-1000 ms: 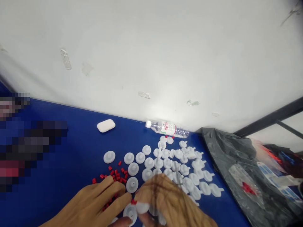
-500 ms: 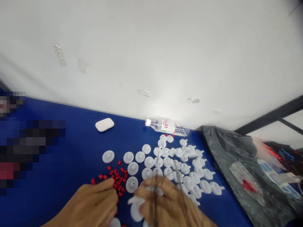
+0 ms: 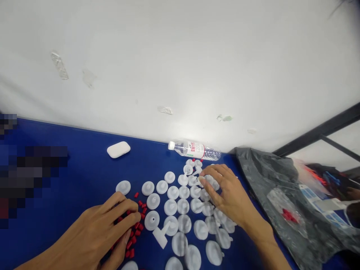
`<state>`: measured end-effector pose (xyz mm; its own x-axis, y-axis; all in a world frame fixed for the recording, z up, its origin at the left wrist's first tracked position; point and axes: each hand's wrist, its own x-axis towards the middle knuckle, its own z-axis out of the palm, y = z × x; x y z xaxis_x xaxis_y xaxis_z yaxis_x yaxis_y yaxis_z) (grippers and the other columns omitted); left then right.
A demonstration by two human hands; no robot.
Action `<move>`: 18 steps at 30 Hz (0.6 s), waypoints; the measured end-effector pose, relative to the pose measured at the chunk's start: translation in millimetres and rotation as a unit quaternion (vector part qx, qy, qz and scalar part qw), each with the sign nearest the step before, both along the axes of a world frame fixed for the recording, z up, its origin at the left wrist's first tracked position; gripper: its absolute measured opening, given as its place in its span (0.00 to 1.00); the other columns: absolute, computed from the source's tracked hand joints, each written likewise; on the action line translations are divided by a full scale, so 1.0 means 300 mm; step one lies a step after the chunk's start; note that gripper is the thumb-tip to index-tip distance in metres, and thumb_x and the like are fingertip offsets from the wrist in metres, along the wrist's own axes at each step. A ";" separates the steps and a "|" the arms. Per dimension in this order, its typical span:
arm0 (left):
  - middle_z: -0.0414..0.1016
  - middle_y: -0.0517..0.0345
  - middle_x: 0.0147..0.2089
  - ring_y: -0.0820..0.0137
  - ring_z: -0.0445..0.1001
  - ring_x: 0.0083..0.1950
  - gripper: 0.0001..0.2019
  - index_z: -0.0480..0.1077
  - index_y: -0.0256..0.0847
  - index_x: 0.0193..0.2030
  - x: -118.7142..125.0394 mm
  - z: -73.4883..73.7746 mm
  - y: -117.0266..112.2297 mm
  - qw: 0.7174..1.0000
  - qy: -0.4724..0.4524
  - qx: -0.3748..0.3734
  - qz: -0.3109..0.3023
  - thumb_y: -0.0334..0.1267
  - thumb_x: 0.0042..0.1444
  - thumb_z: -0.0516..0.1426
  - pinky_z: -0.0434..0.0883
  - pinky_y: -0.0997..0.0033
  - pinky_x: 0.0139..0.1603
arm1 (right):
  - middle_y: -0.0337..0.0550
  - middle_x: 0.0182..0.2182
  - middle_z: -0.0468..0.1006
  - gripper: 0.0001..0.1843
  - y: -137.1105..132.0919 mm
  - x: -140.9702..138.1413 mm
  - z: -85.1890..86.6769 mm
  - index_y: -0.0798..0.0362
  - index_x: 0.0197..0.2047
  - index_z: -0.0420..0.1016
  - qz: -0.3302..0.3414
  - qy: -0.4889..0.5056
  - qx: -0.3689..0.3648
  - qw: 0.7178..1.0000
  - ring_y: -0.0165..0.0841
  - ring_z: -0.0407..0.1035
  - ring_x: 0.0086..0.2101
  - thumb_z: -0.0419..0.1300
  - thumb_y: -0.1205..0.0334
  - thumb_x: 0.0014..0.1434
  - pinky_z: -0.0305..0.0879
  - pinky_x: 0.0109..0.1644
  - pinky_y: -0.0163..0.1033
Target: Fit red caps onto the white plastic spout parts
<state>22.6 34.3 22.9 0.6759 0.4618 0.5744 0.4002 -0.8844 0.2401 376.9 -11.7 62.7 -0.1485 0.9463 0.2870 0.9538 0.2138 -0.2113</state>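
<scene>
My left hand (image 3: 104, 221) hovers low over a pile of small red plastic caps (image 3: 137, 226), fingers loosely bent and apart, thumb away from the index finger. Some caps are hidden beneath it. My right hand (image 3: 225, 189) reaches across the white discs with short stems (image 3: 184, 206), its thumb and fingertips pinched at a small white plastic piece (image 3: 199, 182); part of that piece is covered. Close to the left hand lies a disc with a dark centre hole (image 3: 152, 220). A white flat-tabbed piece (image 3: 160, 237) rests against another disc.
A clear bottle (image 3: 195, 150) lies on its side by the white wall (image 3: 180, 67). To its left is a white rounded case (image 3: 118, 149). Dark plastic sheeting (image 3: 261, 176) covers the right side, with a bag of red pieces (image 3: 289, 215) on top. Blurred blocks hide the far left.
My right hand has moved away and to the right, uncovering nearer discs and the flat-tabbed piece. The left hand has spread from a closed shape over the red caps. The view shifts slightly.
</scene>
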 end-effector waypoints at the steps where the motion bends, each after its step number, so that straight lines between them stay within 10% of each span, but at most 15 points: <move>1: 0.83 0.65 0.52 0.70 0.79 0.55 0.18 0.74 0.48 0.57 -0.006 -0.010 -0.003 1.000 -0.005 -0.002 0.007 0.28 0.74 0.47 0.78 0.80 0.50 | 0.49 0.51 0.83 0.12 0.007 0.001 -0.014 0.46 0.54 0.78 -0.008 0.004 0.007 1.000 0.49 0.76 0.50 0.54 0.55 0.78 0.74 0.58 0.64; 7: 0.83 0.67 0.50 0.71 0.79 0.54 0.18 0.75 0.49 0.56 -0.010 -0.018 0.006 0.999 -0.010 -0.041 -0.017 0.27 0.73 0.47 0.77 0.79 0.48 | 0.55 0.68 0.75 0.26 0.039 0.027 -0.084 0.49 0.73 0.69 -0.033 0.015 0.019 0.999 0.50 0.68 0.67 0.45 0.51 0.82 0.68 0.70 0.67; 18: 0.83 0.60 0.48 0.67 0.77 0.50 0.18 0.78 0.48 0.52 -0.010 -0.019 0.002 0.996 -0.021 -0.069 -0.056 0.26 0.72 0.48 0.77 0.72 0.44 | 0.52 0.61 0.83 0.20 0.047 0.051 -0.070 0.46 0.65 0.78 -0.024 0.058 0.095 0.994 0.51 0.76 0.62 0.54 0.52 0.78 0.71 0.70 0.67</move>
